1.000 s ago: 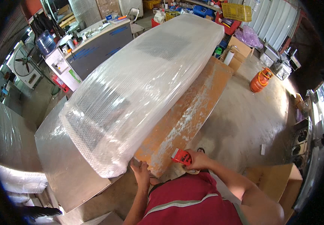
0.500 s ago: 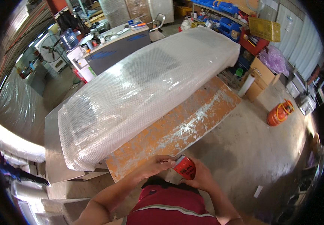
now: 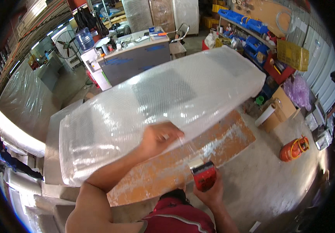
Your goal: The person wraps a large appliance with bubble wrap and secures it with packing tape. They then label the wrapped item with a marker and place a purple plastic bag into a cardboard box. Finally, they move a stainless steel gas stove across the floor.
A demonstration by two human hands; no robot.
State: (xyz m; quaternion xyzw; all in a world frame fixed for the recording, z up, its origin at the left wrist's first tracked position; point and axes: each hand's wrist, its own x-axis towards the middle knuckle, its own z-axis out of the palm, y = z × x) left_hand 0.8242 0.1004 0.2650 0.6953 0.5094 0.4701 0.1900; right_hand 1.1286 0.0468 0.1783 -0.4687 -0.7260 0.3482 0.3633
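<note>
cluttered workshop, concrete floor. left hand (image 3: 157, 139) presses flat on the bubble-wrapped panel (image 3: 156, 105); right hand (image 3: 208, 186) grips a red tape dispenser (image 3: 203, 174). taping step: next, likely draw tape along the edge.

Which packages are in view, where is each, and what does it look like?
Bubble-wrapped package: long, white, on the orange board, under the left hand.
Plastic-covered bundle: far left, grey, bulky.
Cardboard box: right, on the floor, brown, open.
Tape dispenser: red, in the right hand.
</note>
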